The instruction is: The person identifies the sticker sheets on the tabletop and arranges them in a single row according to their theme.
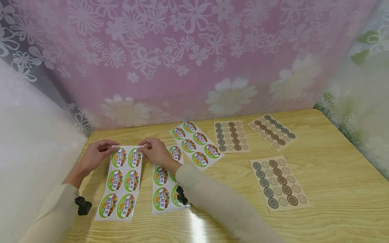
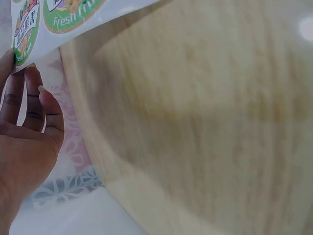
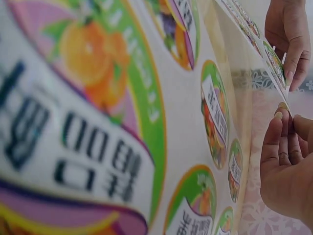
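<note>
A white sheet of round green fruit stickers (image 1: 124,180) is held by its two far corners, its far edge lifted off the table. My left hand (image 1: 94,156) pinches the far left corner; in the left wrist view the same hand (image 2: 29,132) grips the sheet's edge between thumb and fingers. My right hand (image 1: 155,152) pinches the far right corner, and the right wrist view shows its fingertips (image 3: 280,116) on that corner. Under my right forearm lies a second fruit sticker sheet (image 1: 161,189), partly hidden by the sleeve.
A third fruit sticker sheet (image 1: 194,143) lies slanted near the back edge. Brown sheets of small round stickers lie to the right: one upright sheet (image 1: 232,136), one tilted sheet (image 1: 271,131) and one nearer sheet (image 1: 279,184). A flowered curtain (image 1: 194,67) hangs behind the wooden table (image 1: 340,189).
</note>
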Action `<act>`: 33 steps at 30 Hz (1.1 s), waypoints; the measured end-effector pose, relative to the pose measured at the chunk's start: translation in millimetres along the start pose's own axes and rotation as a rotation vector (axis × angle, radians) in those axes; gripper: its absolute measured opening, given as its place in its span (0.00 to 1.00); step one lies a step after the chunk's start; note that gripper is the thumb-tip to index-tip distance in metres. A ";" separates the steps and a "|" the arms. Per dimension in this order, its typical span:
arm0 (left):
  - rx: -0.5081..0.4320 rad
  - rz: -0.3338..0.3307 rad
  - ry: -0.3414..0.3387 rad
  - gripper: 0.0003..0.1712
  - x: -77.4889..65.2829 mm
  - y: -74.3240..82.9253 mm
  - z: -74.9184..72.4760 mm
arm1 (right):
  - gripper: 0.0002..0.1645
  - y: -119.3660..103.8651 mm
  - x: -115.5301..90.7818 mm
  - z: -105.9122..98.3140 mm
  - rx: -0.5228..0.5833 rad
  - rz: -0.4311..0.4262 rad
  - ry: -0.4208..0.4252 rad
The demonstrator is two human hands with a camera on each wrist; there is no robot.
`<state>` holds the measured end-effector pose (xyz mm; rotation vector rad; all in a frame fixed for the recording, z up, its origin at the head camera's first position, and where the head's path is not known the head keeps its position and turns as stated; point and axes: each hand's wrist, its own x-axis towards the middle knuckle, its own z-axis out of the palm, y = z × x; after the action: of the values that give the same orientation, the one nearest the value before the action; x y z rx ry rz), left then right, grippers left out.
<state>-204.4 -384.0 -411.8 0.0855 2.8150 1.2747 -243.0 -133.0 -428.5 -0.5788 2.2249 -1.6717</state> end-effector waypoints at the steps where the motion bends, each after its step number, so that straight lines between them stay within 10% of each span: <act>1: 0.002 -0.001 0.000 0.26 -2.0 -1.1 -0.2 | 0.12 0.0 -0.6 1.6 -0.002 0.004 -0.003; 33: -0.020 -0.033 -0.008 0.25 -24.0 -10.4 -3.3 | 0.10 -0.6 -6.8 13.7 -0.043 0.013 -0.056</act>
<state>-181.0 -395.0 -416.9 0.0431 2.7848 1.2925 -230.7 -141.4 -431.8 -0.6127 2.2253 -1.5857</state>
